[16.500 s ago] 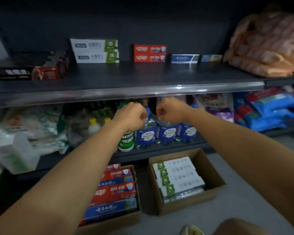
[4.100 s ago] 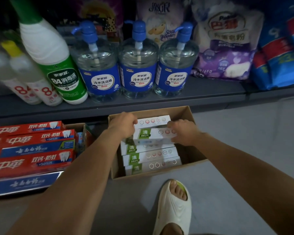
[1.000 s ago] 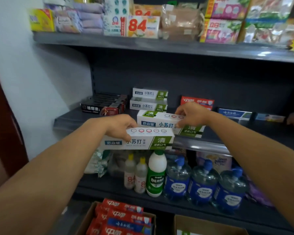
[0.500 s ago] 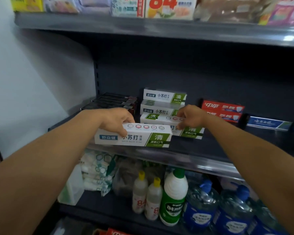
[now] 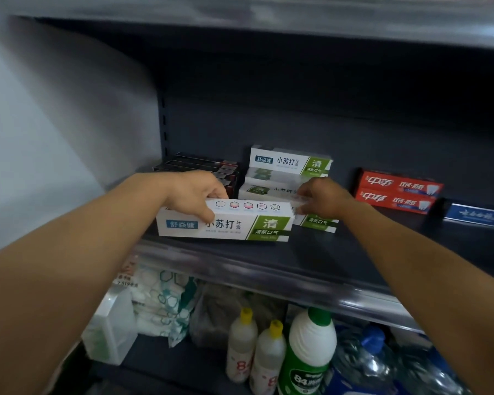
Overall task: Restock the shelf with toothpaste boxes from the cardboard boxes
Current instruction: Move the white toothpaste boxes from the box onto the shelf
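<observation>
My left hand grips a white and green toothpaste box from above, holding it at the front of the dark shelf. My right hand holds a second white and green box just behind and to the right, low on the shelf in front of a stack of the same boxes. The right fingers hide most of that second box. The cardboard boxes are out of view.
Dark boxes lie at the shelf's left, red toothpaste boxes and a blue one at the right. Below stand a green-capped bottle, small yellow-capped bottles and packets. A white wall closes the left side.
Both hands have moved further in over the shelf with their boxes, and the boxes now sit lower. The camera has come closer to the shelf.
</observation>
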{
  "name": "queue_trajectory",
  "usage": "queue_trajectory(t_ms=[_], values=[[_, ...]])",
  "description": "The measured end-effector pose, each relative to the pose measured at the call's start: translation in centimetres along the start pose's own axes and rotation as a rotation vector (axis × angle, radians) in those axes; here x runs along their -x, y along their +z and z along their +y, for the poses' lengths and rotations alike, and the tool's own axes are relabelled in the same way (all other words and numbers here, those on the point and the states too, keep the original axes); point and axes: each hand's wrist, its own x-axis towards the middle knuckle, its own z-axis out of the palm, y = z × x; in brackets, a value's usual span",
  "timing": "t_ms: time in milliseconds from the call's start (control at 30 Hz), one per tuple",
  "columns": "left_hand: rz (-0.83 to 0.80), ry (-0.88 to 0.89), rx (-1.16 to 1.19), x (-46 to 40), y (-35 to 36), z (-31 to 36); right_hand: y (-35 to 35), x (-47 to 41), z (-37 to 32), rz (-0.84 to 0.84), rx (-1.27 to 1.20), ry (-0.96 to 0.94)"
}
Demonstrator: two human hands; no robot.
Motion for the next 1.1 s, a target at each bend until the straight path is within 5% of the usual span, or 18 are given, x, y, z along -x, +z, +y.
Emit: queue_trajectory(t_ms=[1100], values=[[0.014,-0.015,0.026,-2.4,0.4,1.9,-1.0,-1.4,0.3,0.019,0.177,-0.008]])
